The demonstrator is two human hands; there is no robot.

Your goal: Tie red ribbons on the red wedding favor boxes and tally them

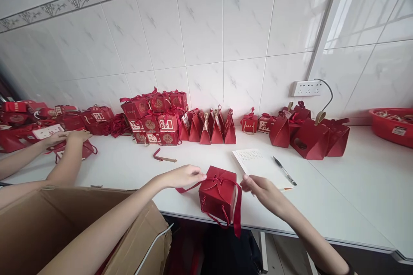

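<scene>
A small red gift box (217,195) with a twisted cord handle stands at the table's front edge, its top flaps folded together. A dark red ribbon (238,210) is knotted across the top, and one tail hangs down the box's right side. Beside the left top edge, my left hand (185,176) pinches the other part of the ribbon, whose end trails out to the left. My right hand (260,184) is just right of the hanging tail, fingers loosely curled and thumb apart. It does not appear to grip the ribbon.
A notepad (248,157) and a pen (284,171) lie behind my right hand. Stacked red boxes (150,124) and pointed red boxes (311,139) line the wall. An open carton (142,240) stands front left. Another person's hands (77,135) work at far left. A red basin (392,126) is at right.
</scene>
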